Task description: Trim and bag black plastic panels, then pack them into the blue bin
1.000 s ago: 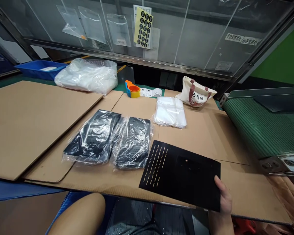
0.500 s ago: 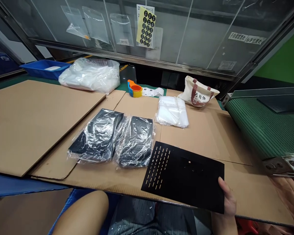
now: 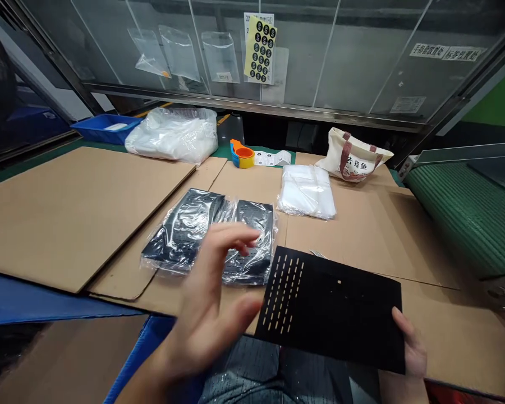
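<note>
Up from the lower left, the left hand [image 3: 206,297] has entered view since the earlier frames and now sits over the bagged panels. Broad cardboard [image 3: 67,213] covers the work surface, with a green conveyor [image 3: 467,219] to the right and a glass screen [image 3: 340,56] behind. Past the cardboard's far edge sit a white sack [image 3: 172,137] and a blue tray [image 3: 103,128]. A canvas tote [image 3: 353,157] and a bundle of clear bags [image 3: 306,193] rest toward the far right.

Two black panels in clear plastic [image 3: 185,224] lie side by side, their wrappings overlapping, with their long axes running roughly away from the person. The left hand hovers above them, holding nothing, its fingers spread and loosely curved, and its fingertips reach over the right panel.

A black slotted sheet [image 3: 340,314] sits just right of the panels, its long axis running crosswise and its slotted end toward them. The right hand [image 3: 412,350] is nearer to it and holds its lower right edge. Only a thumb and part of the hand show, so the exact pinch is hidden. The sheet's near edge overhangs the cardboard toward the person's lap.
</note>
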The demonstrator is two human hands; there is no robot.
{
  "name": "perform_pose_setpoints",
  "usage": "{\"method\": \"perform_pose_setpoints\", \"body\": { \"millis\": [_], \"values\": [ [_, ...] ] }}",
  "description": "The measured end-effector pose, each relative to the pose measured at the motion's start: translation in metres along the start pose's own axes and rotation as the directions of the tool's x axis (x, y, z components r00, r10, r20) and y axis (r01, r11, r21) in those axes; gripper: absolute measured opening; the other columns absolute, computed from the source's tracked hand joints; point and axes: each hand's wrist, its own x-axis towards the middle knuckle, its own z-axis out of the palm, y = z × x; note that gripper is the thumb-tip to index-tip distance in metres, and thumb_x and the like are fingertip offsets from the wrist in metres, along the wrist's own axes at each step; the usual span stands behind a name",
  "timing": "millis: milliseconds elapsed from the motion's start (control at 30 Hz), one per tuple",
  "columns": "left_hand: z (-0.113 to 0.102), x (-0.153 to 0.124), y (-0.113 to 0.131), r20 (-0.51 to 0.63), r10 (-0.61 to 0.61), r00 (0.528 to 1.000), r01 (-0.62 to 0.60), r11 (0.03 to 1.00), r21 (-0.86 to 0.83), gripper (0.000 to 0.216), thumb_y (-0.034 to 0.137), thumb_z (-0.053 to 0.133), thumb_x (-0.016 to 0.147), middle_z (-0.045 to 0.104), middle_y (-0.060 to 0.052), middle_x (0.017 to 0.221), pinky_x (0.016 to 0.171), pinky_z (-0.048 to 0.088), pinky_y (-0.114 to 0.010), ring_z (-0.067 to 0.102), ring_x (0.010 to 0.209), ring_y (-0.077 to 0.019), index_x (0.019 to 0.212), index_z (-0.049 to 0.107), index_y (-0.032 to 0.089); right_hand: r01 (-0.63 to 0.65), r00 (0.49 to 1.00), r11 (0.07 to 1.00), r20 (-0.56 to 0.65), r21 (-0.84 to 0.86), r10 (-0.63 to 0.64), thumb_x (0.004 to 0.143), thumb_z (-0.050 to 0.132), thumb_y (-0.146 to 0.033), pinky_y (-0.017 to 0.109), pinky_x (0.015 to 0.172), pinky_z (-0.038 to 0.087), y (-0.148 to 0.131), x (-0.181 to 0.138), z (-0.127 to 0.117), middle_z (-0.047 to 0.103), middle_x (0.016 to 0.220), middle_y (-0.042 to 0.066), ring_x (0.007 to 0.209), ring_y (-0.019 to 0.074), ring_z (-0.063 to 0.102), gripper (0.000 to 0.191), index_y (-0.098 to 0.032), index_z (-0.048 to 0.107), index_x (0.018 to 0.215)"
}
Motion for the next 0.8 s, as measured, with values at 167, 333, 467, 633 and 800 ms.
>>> {"method": "perform_pose_setpoints", "body": {
  "millis": [167,333,467,633,800],
  "values": [
    [0.024,0.023,-0.027,0.24,-0.229,0.943,0.249,0.967,-0.058,0.03,0.048,0.065,0.082,0.053,-0.007,0.127,0.104,0.034,-0.04,0.047,0.121,-0.0253,0.099,0.059,0.023,0.046,0.998,0.998,-0.051,-0.047,-0.048,0.052,0.086,-0.041,0.046,0.092,0.056,-0.004,-0.003,0.021,0.075,0.074,0.005,0.053,0.0277,0.072,0.023,-0.027,0.078,0.069],
    [0.034,0.02,-0.038,0.206,-0.382,0.901,0.427,0.862,-0.274,0.031,0.044,0.051,0.091,0.064,-0.004,0.092,0.083,0.042,-0.033,0.058,0.087,-0.0179,0.083,0.069,0.02,0.025,0.992,0.998,-0.122,-0.058,-0.032,0.046,0.088,-0.039,0.044,0.092,0.056,-0.001,-0.003,0.036,0.075,0.07,0.003,0.058,0.0285,0.073,0.024,-0.027,0.077,0.063],
    [0.04,0.021,-0.045,0.229,-0.563,0.794,0.574,0.57,-0.588,0.048,0.054,0.051,0.088,0.068,-0.005,0.078,0.066,0.043,-0.029,0.058,0.067,-0.0147,0.059,0.064,0.017,-0.045,0.997,0.999,-0.063,-0.016,0.044,0.05,0.086,-0.043,0.046,0.1,0.049,-0.001,0.001,0.042,0.076,0.073,0.006,0.08,0.0321,0.074,0.027,-0.025,0.078,0.068],
    [0.051,0.013,-0.043,0.279,-0.622,0.732,0.555,0.306,-0.773,0.048,0.062,0.058,0.081,0.071,-0.006,0.079,0.078,0.049,-0.033,0.066,0.081,-0.0226,0.083,0.07,0.016,-0.078,0.997,0.997,-0.017,0.014,0.078,0.058,0.082,-0.049,0.049,0.103,0.045,-0.005,0.007,0.053,0.075,0.068,0.008,0.103,0.0335,0.068,0.032,-0.021,0.078,0.074],
    [0.058,0.009,-0.037,0.274,-0.626,0.73,0.52,0.249,-0.817,0.045,0.055,0.063,0.082,0.072,-0.006,0.093,0.091,0.049,-0.037,0.066,0.098,-0.0268,0.103,0.067,0.016,0.078,0.991,0.997,-0.109,0.016,-0.075,0.068,0.079,-0.042,0.048,0.1,0.049,-0.003,0.011,0.057,0.077,0.073,0.004,0.094,0.0287,0.072,0.022,-0.023,0.078,0.079]
  ]
}}
